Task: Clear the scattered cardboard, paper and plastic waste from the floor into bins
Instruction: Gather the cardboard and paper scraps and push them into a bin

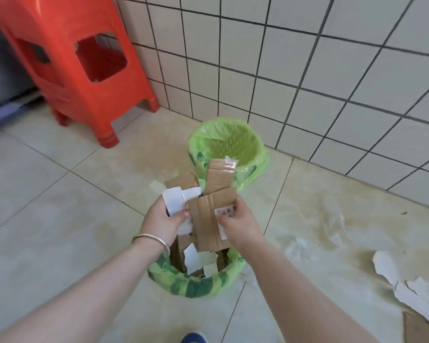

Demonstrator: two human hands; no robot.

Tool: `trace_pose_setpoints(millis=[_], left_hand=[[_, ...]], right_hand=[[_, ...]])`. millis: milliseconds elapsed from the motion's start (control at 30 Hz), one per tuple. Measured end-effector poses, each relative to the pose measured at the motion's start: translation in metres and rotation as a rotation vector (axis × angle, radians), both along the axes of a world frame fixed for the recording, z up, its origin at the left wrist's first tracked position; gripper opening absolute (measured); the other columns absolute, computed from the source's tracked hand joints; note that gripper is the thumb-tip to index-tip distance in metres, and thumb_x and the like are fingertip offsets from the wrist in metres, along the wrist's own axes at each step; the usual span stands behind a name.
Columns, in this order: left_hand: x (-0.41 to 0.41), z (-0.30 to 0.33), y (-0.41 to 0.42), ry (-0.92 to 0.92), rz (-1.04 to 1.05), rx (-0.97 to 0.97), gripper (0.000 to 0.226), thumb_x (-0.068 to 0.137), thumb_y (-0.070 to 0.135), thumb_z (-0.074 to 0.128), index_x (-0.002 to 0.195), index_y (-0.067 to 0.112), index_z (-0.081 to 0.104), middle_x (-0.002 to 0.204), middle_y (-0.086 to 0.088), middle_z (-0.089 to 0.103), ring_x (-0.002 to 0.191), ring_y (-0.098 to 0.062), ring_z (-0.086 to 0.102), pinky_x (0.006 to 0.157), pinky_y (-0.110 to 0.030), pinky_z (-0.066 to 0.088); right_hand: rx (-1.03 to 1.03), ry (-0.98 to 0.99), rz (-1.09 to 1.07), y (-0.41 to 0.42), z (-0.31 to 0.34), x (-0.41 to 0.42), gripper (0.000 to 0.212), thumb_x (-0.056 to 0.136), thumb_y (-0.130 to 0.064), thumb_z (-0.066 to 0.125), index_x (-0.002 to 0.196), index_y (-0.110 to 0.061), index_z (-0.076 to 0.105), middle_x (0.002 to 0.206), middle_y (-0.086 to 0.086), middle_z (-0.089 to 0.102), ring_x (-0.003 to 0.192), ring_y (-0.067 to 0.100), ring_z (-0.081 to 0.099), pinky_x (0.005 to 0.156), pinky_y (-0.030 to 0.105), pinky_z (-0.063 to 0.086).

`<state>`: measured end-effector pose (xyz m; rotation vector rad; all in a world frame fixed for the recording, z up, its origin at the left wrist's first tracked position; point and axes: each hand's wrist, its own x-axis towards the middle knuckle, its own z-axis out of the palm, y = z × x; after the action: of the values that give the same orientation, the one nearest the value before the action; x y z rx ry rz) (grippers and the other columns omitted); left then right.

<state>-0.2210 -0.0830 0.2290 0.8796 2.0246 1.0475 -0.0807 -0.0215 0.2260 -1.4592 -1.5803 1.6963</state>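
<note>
Cardboard pieces point(209, 214) sit bunched above the near bin point(196, 285), right hand point(238, 225) closed on them. The left hand point(161, 220) has its grip shut on white paper point(174, 200). Torn paper scraps point(401, 285) lie on the floor point(47, 194).

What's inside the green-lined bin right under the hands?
In the near bin, brown cardboard pieces and white paper scraps show. The held bundle and both hands cover the rest; its bottom is hidden.

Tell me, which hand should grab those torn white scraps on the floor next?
Probably the right hand: the white scraps lie on its side. It must first drop its cardboard into the near bin.
</note>
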Motion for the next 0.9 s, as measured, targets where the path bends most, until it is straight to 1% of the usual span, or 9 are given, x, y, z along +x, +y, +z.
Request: trace_pose_setpoints(millis=[67,133,233,300,367,467,567,767,900], left_hand=[[-0.005,-0.018,-0.002,0.091,-0.109,-0.048,0.041,0.081,-0.006,0.057,0.104,0.027,0.068,0.099,0.01,0.064,0.098,-0.004,0.052,0.082,-0.016,0.034],[-0.007,-0.04,0.001,0.258,-0.289,-0.153,0.039,0.079,-0.003,0.054,0.096,0.029,0.068,0.099,0.01,0.067,0.097,-0.009,0.057,0.077,-0.017,0.036],[-0.014,-0.066,0.008,0.443,-0.449,-0.443,0.04,0.084,0.003,0.046,0.108,0.032,0.06,0.107,-0.004,0.068,0.096,-0.027,0.062,0.069,-0.022,0.04],[-0.015,-0.075,0.011,0.477,-0.509,-0.597,0.05,0.09,0.007,0.039,0.132,0.033,0.047,0.125,-0.006,0.061,0.109,-0.026,0.059,0.08,-0.027,0.045],[-0.016,-0.085,0.016,0.55,-0.553,-0.681,0.055,0.093,0.008,0.037,0.144,0.03,0.033,0.134,-0.006,0.054,0.117,-0.025,0.056,0.091,-0.03,0.046],[-0.014,-0.095,0.023,0.715,-0.652,-0.795,0.049,0.09,0.003,0.042,0.137,0.015,0.039,0.127,-0.01,0.056,0.113,-0.027,0.058,0.087,-0.033,0.048],[-0.009,-0.106,0.028,0.794,-0.695,-0.874,0.039,0.089,0.001,0.043,0.127,0.01,0.047,0.127,-0.008,0.058,0.115,-0.027,0.058,0.089,-0.034,0.047],[-0.002,-0.123,0.026,0.891,-0.694,-0.92,0.033,0.091,0.005,0.04,0.12,0.012,0.053,0.123,-0.004,0.062,0.114,-0.022,0.06,0.088,-0.03,0.047],[0.002,-0.093,0.033,0.925,-0.755,-0.974,0.032,0.085,0.018,0.053,0.117,0.015,0.061,0.121,0.0,0.063,0.111,-0.019,0.061,0.075,-0.026,0.043]], right_hand=[[-0.024,-0.078,0.018,-0.005,-0.019,-0.011,0.03,0.092,-0.007,0.048,0.118,-0.022,0.049,0.102,-0.006,0.059,0.098,0.018,0.056,0.074,0.022,0.044],[-0.05,-0.169,0.054,-0.01,-0.038,-0.019,0.036,0.091,-0.007,0.045,0.124,-0.022,0.045,0.108,-0.003,0.056,0.097,0.018,0.051,0.08,0.025,0.039],[-0.076,-0.275,0.113,-0.016,-0.063,-0.026,0.036,0.09,-0.005,0.043,0.123,-0.019,0.044,0.115,0.003,0.057,0.093,0.016,0.047,0.079,0.025,0.038],[-0.075,-0.346,0.151,-0.017,-0.074,-0.027,0.034,0.09,-0.004,0.044,0.121,-0.018,0.043,0.118,0.005,0.057,0.093,0.017,0.048,0.077,0.026,0.039],[-0.064,-0.402,0.18,-0.014,-0.085,-0.03,0.034,0.089,-0.003,0.044,0.12,-0.016,0.043,0.118,0.007,0.057,0.097,0.021,0.051,0.077,0.028,0.041],[0.016,-0.583,0.279,-0.012,-0.098,-0.038,0.04,0.087,-0.004,0.048,0.125,-0.012,0.039,0.124,0.01,0.054,0.114,0.028,0.05,0.09,0.035,0.045],[0.168,-0.807,0.443,-0.012,-0.112,-0.047,0.039,0.093,-0.009,0.044,0.13,-0.007,0.034,0.133,0.012,0.046,0.125,0.03,0.041,0.102,0.036,0.036],[0.228,-1.072,0.563,-0.015,-0.123,-0.057,0.036,0.098,-0.017,0.034,0.131,-0.004,0.036,0.135,0.014,0.044,0.124,0.028,0.046,0.093,0.034,0.044],[0.266,-1.057,0.602,-0.008,-0.096,-0.055,0.031,0.096,-0.006,0.039,0.118,-0.005,0.059,0.124,0.011,0.059,0.113,0.026,0.058,0.077,0.029,0.047]])
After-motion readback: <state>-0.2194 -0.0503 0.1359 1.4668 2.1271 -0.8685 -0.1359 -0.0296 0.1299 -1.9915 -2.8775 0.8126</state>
